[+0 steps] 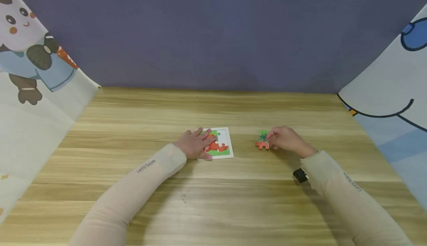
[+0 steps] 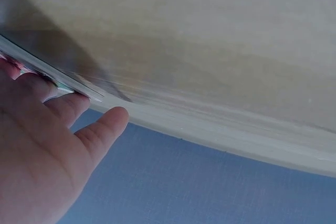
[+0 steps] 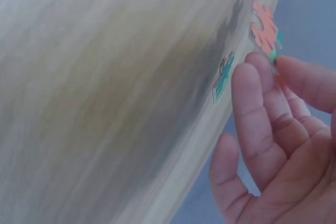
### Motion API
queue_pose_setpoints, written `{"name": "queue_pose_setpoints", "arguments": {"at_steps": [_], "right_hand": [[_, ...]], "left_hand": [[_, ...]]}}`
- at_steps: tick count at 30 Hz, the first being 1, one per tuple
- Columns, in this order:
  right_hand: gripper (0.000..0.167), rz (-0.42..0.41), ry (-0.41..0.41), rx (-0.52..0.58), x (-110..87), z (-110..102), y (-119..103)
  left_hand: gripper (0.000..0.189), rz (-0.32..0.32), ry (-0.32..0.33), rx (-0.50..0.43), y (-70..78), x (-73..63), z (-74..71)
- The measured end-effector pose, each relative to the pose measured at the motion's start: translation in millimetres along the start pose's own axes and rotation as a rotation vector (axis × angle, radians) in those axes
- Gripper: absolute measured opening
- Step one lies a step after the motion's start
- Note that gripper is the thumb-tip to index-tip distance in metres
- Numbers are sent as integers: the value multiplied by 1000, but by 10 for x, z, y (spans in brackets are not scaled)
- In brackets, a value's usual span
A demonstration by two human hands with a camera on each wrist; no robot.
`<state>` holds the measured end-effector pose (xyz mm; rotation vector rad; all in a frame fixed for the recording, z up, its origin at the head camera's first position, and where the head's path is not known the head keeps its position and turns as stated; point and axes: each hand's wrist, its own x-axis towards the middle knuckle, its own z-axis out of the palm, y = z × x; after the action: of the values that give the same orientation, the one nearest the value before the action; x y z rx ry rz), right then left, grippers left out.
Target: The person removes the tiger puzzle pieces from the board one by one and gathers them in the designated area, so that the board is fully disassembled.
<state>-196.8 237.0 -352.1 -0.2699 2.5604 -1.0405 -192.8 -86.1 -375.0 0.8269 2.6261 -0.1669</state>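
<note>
My left hand (image 1: 195, 144) lies with spread fingers over the left part of a jigsaw puzzle in a white frame (image 1: 231, 148). Orange and green pieces (image 1: 218, 148) fill part of that frame; bare white shows at its upper right, and the fingers hide the left side. To the right, my right hand (image 1: 285, 139) pinches an orange puzzle piece (image 3: 264, 29) with a bit of green between thumb and fingertips, raised off the tabletop. Just past it, a green puzzle piece (image 3: 224, 78) lies on the table, partly overlapped by the hand in the head view.
The wooden table (image 1: 213, 201) runs back to a dark blue-grey panel (image 1: 213, 35). Cloths printed with cartoon figures hang on the left (image 1: 40, 53) and right (image 1: 383, 79). A small black object (image 1: 300, 176) shows beside the right cuff.
</note>
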Motion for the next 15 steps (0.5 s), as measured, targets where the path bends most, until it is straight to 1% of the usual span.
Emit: {"name": "queue_pose_setpoints", "arguments": {"at_steps": [4,11,15], "right_hand": [[18,9,-8,8,-22,-12,27],[24,25,-23,39,-38,-50,86],[23,32,-40,60,-41,-75,119]], "left_hand": [[81,3,1,-11,3,6,11],[81,-1,1,0,-7,6,15],[80,1,7,-7,-7,-3,10]]}}
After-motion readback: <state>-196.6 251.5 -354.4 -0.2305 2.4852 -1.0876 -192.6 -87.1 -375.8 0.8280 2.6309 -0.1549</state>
